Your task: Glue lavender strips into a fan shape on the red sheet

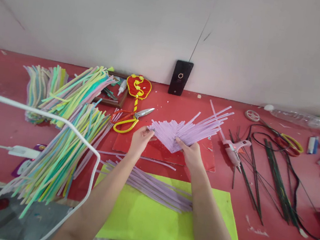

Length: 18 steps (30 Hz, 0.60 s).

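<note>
A fan of lilac pipe cleaners [190, 130] lies on a red sheet [206, 163] in the middle of the red table. My left hand [139, 140] pinches the fan's left edge with its fingers closed. My right hand [191, 153] grips the fan's lower point, fingers pressed on the strands. More loose lilac pipe cleaners [154, 186] lie between my forearms, partly on a lime-green sheet [163, 220].
Piles of pastel pipe cleaners [65, 130] fill the left. Yellow-handled scissors [130, 118], a red and yellow ornament [138, 86], a phone [180, 78] against the wall, a glue gun [234, 149], green wires [277, 181] and a white cable [57, 120] surround the work.
</note>
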### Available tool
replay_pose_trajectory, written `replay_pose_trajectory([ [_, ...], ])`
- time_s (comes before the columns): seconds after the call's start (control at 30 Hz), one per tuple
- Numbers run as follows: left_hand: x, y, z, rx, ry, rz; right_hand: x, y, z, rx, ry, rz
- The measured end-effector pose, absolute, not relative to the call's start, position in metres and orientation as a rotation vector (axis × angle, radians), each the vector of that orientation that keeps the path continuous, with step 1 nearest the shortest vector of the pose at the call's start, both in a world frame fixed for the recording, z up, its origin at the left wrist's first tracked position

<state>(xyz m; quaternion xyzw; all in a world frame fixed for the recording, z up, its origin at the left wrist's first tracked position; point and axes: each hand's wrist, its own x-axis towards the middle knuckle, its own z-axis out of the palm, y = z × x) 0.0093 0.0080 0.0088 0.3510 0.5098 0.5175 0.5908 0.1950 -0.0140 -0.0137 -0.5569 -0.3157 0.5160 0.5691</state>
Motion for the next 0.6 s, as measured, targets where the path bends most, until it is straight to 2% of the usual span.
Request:
replay_pose_trajectory([
  [0.6, 0.0089, 0.0073, 0.0055, 0.835, 1.162, 1.216, 0.1962, -0.0131, -0.0173, -1.323, -0.808, 1.177],
])
